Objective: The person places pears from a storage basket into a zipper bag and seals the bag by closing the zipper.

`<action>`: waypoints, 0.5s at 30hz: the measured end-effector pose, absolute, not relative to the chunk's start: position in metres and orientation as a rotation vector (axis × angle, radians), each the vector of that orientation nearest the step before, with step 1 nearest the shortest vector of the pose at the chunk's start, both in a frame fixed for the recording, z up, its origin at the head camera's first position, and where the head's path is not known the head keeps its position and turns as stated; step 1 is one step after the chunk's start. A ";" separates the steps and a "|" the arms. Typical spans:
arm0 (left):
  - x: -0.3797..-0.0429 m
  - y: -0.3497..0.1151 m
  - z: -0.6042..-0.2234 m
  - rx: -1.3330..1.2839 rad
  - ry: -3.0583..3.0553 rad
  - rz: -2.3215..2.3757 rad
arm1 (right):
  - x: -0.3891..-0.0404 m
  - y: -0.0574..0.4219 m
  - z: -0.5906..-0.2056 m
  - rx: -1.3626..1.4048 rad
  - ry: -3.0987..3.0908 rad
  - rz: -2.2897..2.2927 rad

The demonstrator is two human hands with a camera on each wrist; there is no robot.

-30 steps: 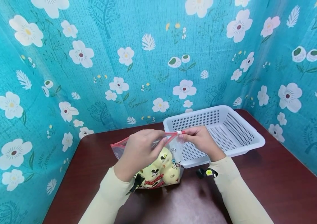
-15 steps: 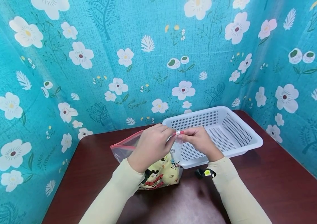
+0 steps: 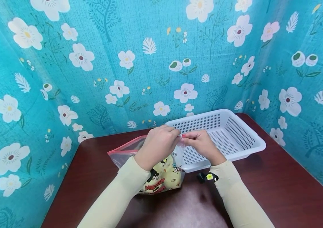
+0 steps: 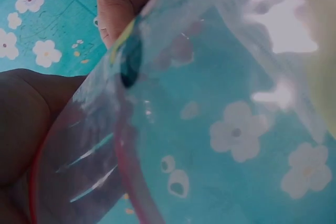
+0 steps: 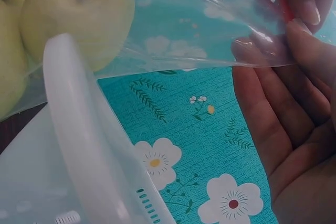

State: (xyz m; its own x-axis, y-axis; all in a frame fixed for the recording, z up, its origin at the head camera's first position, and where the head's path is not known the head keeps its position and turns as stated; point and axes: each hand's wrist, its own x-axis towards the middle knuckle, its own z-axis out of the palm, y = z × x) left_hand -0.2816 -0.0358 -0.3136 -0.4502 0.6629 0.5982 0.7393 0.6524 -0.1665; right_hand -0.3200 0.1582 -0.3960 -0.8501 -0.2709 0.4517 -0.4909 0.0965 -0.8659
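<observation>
A clear zip bag (image 3: pixel 168 180) printed with cartoon mice stands on the table, its red zip strip (image 3: pixel 123 152) spread apart at the left end. Inside are several pale yellow round fruits (image 5: pixel 79 22) with a stem dimple. My left hand (image 3: pixel 161 144) pinches the zip strip near its right end, fingertips close to the small white slider, which is mostly covered. At the corner beyond the slider, my right hand (image 3: pixel 201 144) pinches the red tip of the strip between thumb and fingers. Both hands nearly meet there, above the bag.
A white perforated plastic basket (image 3: pixel 245 153) stands right behind the bag, its near left rim close to the bag's side. A flowered turquoise cloth (image 3: pixel 150 76) hangs along the back and sides of the dark red table (image 3: pixel 281 186).
My left hand has slid right along the zip strip up to the right hand, drawing the strip's two edges together there. My right hand has kept its pinch at the corner.
</observation>
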 end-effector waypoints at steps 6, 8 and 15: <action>-0.285 -0.033 -0.315 -1.088 -2.260 -0.144 | -0.320 0.157 -0.397 0.752 -2.193 1.846; -0.286 -0.033 -0.315 -1.095 -2.260 -0.140 | -0.321 0.158 -0.397 0.755 -2.191 1.848; -0.287 -0.033 -0.317 -1.127 -2.259 -0.176 | -0.322 0.158 -0.399 0.791 -2.170 1.825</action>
